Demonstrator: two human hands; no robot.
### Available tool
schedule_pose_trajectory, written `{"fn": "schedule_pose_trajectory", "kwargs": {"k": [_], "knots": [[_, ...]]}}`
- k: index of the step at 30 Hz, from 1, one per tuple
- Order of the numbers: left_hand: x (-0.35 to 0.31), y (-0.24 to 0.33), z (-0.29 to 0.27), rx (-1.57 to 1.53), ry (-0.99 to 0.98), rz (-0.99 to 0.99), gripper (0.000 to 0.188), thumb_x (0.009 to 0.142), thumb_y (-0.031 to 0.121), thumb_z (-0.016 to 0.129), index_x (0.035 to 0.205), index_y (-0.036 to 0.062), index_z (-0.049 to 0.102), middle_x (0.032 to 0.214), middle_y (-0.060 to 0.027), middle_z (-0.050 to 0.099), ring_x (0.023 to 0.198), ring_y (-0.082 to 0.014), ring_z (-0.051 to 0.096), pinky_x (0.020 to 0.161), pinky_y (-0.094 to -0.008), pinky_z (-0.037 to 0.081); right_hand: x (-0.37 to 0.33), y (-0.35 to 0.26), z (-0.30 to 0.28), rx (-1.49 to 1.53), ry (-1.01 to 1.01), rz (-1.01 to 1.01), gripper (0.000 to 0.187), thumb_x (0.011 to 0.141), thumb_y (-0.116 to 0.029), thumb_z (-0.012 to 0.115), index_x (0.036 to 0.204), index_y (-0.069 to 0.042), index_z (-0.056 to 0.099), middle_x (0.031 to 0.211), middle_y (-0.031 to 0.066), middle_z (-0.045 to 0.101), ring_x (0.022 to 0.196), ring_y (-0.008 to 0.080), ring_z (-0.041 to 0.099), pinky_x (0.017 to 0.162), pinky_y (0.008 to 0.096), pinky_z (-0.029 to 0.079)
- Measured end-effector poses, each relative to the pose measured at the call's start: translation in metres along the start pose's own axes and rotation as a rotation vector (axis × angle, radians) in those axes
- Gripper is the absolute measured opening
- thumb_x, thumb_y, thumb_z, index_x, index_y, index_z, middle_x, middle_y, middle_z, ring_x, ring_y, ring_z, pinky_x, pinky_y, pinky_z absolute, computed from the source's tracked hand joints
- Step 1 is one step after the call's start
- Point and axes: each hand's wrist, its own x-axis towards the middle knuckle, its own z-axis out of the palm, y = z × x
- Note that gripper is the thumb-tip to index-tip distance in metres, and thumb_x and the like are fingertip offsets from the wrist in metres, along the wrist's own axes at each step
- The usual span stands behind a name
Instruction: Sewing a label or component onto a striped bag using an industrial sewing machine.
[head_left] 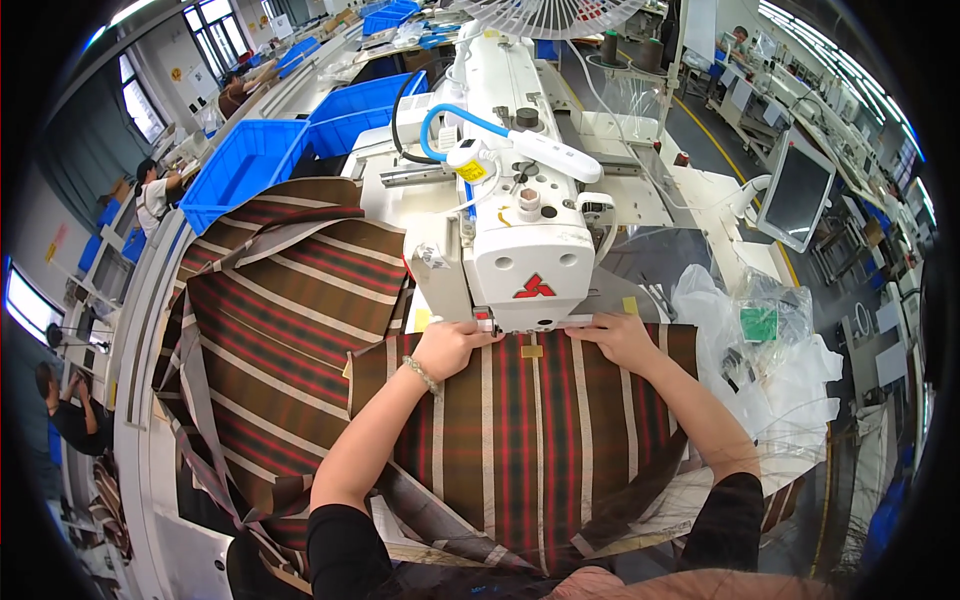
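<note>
Grip: left hand [450,348] just left of machine head [530,262], right hand [618,340] just right of it, fingers pointing inward along the far edge of striped panel [510,440]. Pinching or pressing flat: cannot tell. Panel spreads on the near side of machine head. Judgement: hold edge square under even tension, fingertips clear of the head's underside, tan tag [531,351] centred; further cloth [290,330], left of machine head, best kept slack.

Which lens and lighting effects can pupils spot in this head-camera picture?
Head view: black surrounds the rounded picture; the table edge at left bows with fisheye distortion; the far-left window glares near-white; the striped cloth by the machine looks crisp.
</note>
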Motion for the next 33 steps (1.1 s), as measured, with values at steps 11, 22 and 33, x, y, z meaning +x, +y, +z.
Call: {"fn": "schedule_pose_trajectory", "kwargs": {"k": [11,22,33], "knots": [[-0.0032,0.0007,-0.0009,0.056,0.007,0.009,0.038,0.075,0.005,0.053,0.101,0.0261,0.070,0.075,-0.0001,0.059,0.068,-0.0192,0.061,0.059,-0.0320,0.050,0.0028,0.0016,-0.0015,0.016,-0.004,-0.023,0.041,0.071,-0.003,0.056,0.104,-0.025,0.068,0.071,0.0022,0.054,0.064,0.0203,0.058,0.057,0.0327,0.049],[-0.0050,-0.0005,0.0024,0.047,-0.002,-0.012,0.036,0.074,0.005,0.054,0.099,0.0238,0.071,0.073,-0.0009,0.059,0.067,-0.0192,0.061,0.058,-0.0322,0.048,0.0024,0.0029,-0.0018,0.039,-0.031,-0.004,0.044,0.071,0.000,0.057,0.105,-0.025,0.068,0.070,0.0028,0.054,0.064,0.0206,0.058,0.055,0.0328,0.049],[-0.0052,-0.0051,0.0033,0.019,-0.030,0.001,0.034,0.075,0.005,0.053,0.099,0.0230,0.070,0.076,-0.0015,0.061,0.067,-0.0195,0.061,0.057,-0.0333,0.049,0.0014,0.0053,-0.0012,0.138,-0.043,0.012,0.046,0.071,0.002,0.054,0.107,-0.023,0.068,0.072,0.0057,0.055,0.065,0.0241,0.058,0.057,0.0355,0.049]]}}
